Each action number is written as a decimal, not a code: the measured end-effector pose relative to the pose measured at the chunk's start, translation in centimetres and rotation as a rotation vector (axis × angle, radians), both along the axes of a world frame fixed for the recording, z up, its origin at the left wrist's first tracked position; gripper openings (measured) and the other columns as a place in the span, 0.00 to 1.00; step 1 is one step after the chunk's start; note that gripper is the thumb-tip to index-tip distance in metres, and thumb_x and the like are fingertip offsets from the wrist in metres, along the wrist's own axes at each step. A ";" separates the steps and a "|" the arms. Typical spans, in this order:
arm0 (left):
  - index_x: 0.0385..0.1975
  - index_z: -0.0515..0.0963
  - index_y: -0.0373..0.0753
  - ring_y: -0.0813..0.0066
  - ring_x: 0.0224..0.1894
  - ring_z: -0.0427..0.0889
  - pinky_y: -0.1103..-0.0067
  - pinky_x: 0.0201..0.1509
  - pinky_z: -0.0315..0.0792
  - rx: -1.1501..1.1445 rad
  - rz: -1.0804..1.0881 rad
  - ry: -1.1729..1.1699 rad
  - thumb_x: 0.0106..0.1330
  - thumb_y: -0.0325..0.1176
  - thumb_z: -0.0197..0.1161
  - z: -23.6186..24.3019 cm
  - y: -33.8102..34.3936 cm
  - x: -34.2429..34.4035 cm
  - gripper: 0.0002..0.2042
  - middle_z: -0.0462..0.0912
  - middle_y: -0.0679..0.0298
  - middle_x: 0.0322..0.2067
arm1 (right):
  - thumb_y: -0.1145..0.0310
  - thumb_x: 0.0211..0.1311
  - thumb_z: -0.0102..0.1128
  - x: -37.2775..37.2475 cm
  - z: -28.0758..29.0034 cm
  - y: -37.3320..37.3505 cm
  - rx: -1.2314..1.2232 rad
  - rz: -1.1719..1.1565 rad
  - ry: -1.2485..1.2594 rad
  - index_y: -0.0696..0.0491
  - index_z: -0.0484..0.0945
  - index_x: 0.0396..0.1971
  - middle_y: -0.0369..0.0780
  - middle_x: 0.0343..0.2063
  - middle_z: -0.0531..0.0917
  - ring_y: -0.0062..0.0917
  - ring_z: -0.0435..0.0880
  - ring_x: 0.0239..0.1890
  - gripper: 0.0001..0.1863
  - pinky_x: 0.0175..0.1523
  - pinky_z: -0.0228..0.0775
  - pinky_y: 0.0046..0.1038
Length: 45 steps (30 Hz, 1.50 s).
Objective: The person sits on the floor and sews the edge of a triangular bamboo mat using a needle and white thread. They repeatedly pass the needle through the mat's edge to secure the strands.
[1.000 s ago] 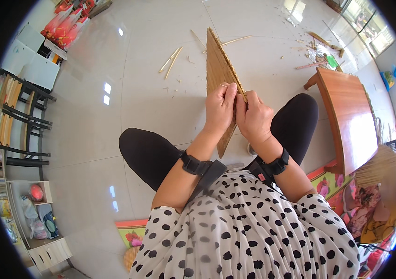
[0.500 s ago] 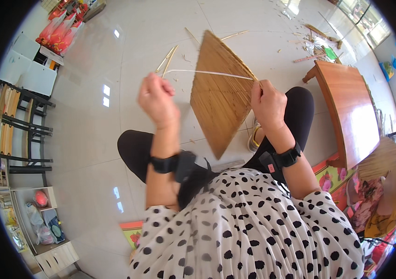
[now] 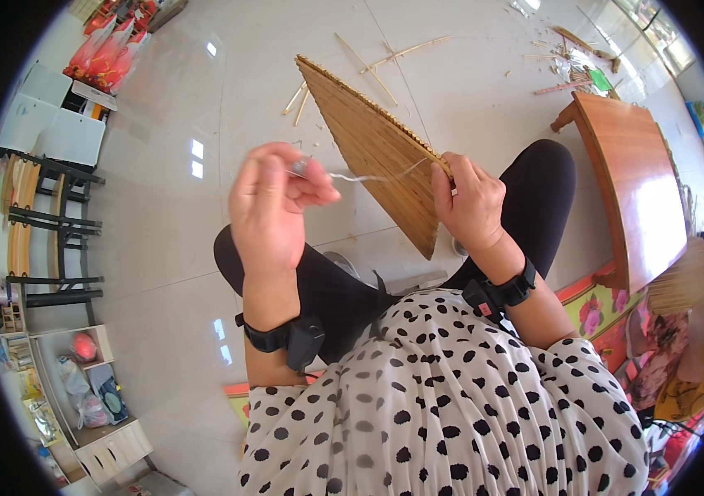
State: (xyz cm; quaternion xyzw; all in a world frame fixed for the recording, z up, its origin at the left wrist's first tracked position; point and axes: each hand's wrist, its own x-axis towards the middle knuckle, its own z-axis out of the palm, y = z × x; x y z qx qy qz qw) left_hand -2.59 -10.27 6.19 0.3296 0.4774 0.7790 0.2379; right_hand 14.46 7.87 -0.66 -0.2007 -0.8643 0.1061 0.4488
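A flat, stiff panel of tan straw-like stalks point(image 3: 377, 153) hangs tilted in front of me, its long bound edge running from upper left down to my right hand. My right hand point(image 3: 474, 198) grips that edge near its right end, fingers wrapped round it. From there a white thread point(image 3: 352, 177) runs slack and kinked to my left hand point(image 3: 273, 202), which is lifted and slightly blurred. The left fingers are curled together on the thread; a thin, shiny sliver shows by the fingertips, too small to name.
Loose stalks point(image 3: 401, 54) lie on the tiled floor beyond the panel. A brown wooden table point(image 3: 633, 182) stands at the right, with a debris pile point(image 3: 579, 74) behind it. Folded black-framed furniture point(image 3: 54, 231) and a shelf unit point(image 3: 91, 388) line the left.
My left hand has come nearer and turned, and the thread has gone from taut to slack. The panel has tilted, its upper corner swinging left. My right hand keeps its grip.
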 end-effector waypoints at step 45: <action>0.40 0.78 0.32 0.69 0.29 0.84 0.76 0.33 0.81 -0.264 -0.166 0.079 0.73 0.27 0.62 -6.3 -2.0 4.6 0.05 0.82 0.49 0.41 | 0.67 0.38 0.69 -1.3 -4.3 -2.2 -0.041 0.495 0.234 0.57 0.84 0.36 0.37 0.31 0.80 0.23 0.77 0.25 0.20 0.25 0.72 0.20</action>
